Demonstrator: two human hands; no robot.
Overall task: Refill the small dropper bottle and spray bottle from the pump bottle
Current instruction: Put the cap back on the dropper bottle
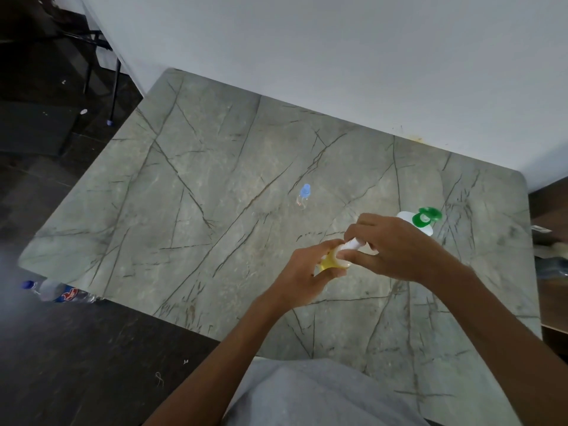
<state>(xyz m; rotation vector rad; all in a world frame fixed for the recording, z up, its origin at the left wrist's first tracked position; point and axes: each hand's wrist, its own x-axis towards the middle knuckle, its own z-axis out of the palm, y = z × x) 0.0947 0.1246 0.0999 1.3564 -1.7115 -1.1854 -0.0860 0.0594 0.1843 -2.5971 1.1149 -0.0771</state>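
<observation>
My left hand point(302, 273) grips a small yellow bottle point(330, 262) above the marble table point(184, 195). My right hand point(396, 247) pinches the bottle's white top point(353, 245) between thumb and fingers. Whether the top is a spray head or a cap is hidden by my fingers. A small clear dropper bottle with a blue cap point(303, 195) stands alone further back on the table. The white pump bottle with a green pump head point(422, 219) stands just behind my right hand.
A white wall borders the table's far side. A plastic water bottle point(57, 292) lies on the dark floor by the table's left corner. Black chair legs point(113, 84) stand at the back left. Wooden furniture edges the right side.
</observation>
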